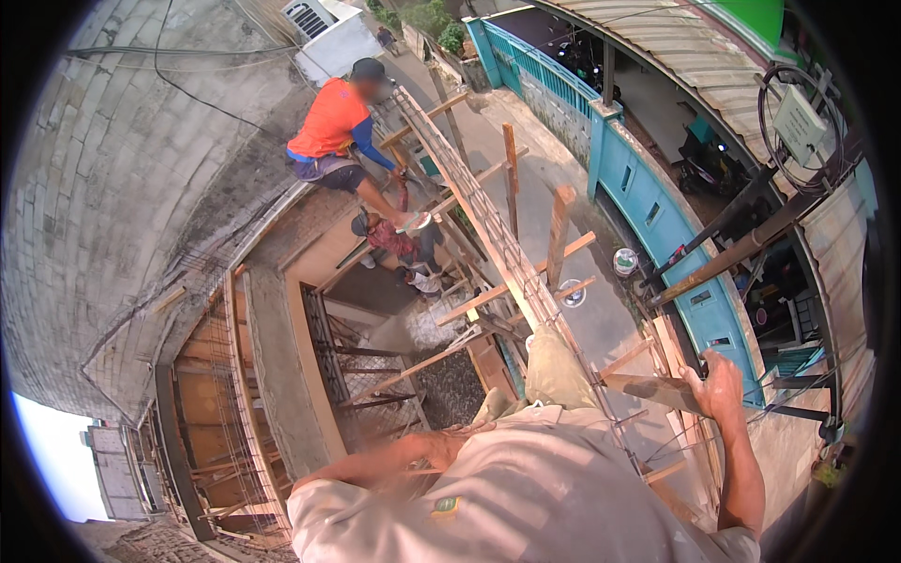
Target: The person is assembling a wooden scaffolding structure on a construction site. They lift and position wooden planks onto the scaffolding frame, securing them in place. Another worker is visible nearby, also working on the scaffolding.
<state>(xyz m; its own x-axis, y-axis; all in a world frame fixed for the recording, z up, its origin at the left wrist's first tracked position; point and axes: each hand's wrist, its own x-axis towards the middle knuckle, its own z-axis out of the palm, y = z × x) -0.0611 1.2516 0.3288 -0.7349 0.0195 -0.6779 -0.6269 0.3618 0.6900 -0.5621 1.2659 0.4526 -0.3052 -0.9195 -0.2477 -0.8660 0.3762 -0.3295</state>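
Fingers of the right hand (721,387) are closed around one end of a flat brown piece (655,391) – a board or a broad blade; its make is too unclear to tell. It sits just right of the near end of the long wooden form (519,286), its far end beside that form's right edge; whether the two touch cannot be told. The left hand (450,446) is blurred, low in front of the shirt (526,497), and whether its fingers are spread, curled or gripping anything cannot be made out.

As for progress, the long form appears well advanced: its boards run away to the far end, steel bars (474,192) lie along it, and upright stakes (560,225) and cross timbers (572,251) stand by its right edge. The bars lie bare, with no concrete visible around them, so the form looks unfilled – how much carpentry is left cannot be judged from here.

Near the form's far end, a co-worker in an orange top (328,122) crouches by its left edge; another in a red shirt (389,239) is lower down. Two pale buckets (626,262) rest on the pavement (601,319) to the right.
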